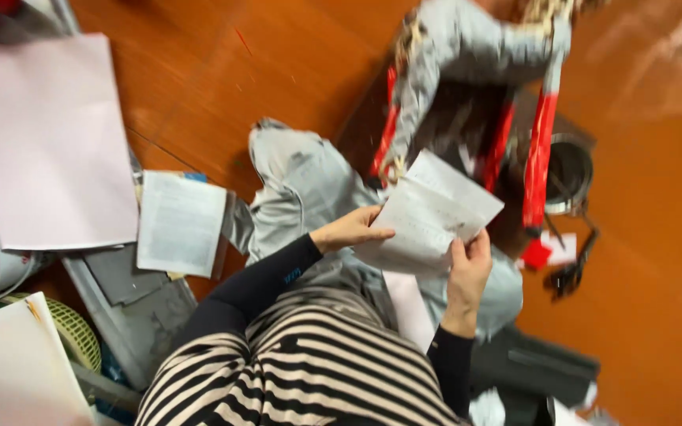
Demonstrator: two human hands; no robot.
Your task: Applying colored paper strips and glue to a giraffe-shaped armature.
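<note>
Head view: you've got a creased white sheet of paper pinched between both hands, left hand closed on its near-left edge, right hand gripping the bottom right corner. Just past your hands sits a red-framed stool on the wooden floor.

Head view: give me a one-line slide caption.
Both hands, left hand and right hand, hold a creased sheet of paper above grey fabric on an orange-brown floor.
</note>
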